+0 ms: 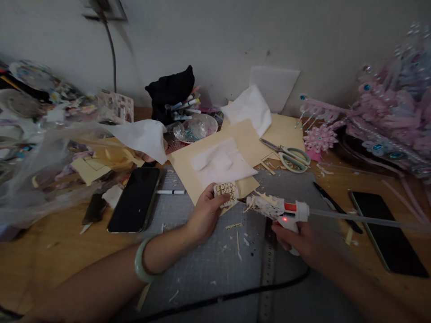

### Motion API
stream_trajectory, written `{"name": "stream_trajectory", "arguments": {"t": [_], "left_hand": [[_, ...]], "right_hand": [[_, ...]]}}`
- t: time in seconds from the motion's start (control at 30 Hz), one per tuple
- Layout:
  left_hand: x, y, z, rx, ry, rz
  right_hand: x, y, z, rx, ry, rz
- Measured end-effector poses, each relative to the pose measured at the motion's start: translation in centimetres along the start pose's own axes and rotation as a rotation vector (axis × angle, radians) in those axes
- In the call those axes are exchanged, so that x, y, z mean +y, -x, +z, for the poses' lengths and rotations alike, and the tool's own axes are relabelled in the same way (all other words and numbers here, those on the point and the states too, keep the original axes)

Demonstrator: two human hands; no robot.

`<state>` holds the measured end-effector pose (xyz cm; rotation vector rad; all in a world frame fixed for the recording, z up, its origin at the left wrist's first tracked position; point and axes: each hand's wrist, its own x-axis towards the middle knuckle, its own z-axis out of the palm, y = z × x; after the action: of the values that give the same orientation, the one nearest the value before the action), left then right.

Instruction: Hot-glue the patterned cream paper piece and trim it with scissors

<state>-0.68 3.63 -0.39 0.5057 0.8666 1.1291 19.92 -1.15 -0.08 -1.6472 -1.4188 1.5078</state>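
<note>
Between the thumb and fingers of my left hand (pixel 206 214) is a small pale piece with a dark scalloped line pattern (pixel 226 192). My right hand (pixel 296 237) is wrapped round the handle of a white glue gun (pixel 269 205), whose red light is lit. Its nozzle points left, close to the right edge of the patterned piece; whether they touch I cannot tell. A clear glue stick (pixel 357 217) sticks out of the gun's back. Beyond my left hand, white tissue (pixel 218 161) lies on cream card sheets (pixel 182 157).
Scissors (pixel 289 154) lie beyond the glue gun. A black phone (pixel 134 199) is at left, another phone (pixel 390 233) at right beside a craft knife (pixel 336 206). A steel ruler (pixel 267 269) and black cord (pixel 229 297) cross the grey cutting mat (pixel 188 260). Pink beaded ornaments (pixel 380 121) stand right.
</note>
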Motion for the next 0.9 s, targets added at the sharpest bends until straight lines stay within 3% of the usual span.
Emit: {"name": "stream_trajectory", "arguments": {"t": [0.3,0.63,0.9], "left_hand": [[0.0,0.1,0.0,-0.022,0.011,-0.007],[-0.1,0.0,-0.2,-0.049,-0.047,-0.002],[0.1,0.2,0.1,-0.030,-0.078,-0.031]], "right_hand": [[-0.6,0.1,-0.1,-0.004,0.043,0.012],[1.1,-0.1,-0.1,-0.003,0.003,-0.035],[0.2,0.1,-0.2,-0.008,0.051,-0.052]]}}
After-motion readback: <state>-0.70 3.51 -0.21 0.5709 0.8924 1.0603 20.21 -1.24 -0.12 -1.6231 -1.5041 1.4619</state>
